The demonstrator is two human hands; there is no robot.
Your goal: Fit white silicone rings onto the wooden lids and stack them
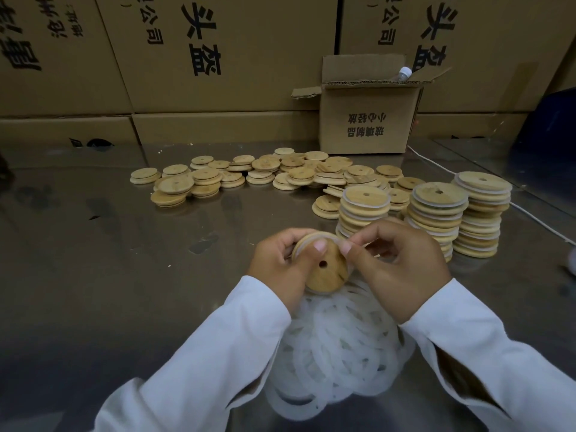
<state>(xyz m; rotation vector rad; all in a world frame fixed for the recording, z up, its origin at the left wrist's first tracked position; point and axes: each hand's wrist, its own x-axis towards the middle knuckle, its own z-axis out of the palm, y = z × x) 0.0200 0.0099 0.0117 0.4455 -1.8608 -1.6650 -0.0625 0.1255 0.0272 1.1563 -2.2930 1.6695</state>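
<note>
Over the counter (124, 275), my left hand (280, 263) grips a wooden lid (327, 272), likely light and stiff, by its rim. My right hand (402, 269) pinches the silicone ring (321, 235), likely soft and stretchy, at the lid's upper edge.

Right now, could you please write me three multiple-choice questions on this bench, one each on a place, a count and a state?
1. Where is the heap of white rings? A) against the back wall B) below the left hand and right hand holding a lid C) on the floor
2. How many tall stacks of ringed lids stand at the right? A) one B) three C) five
3. The small box is: A) open B) taped shut C) crushed flat
Answers: 1 B, it lies nearest the person; 2 B, three stand side by side; 3 A, its flaps stand up.
</note>
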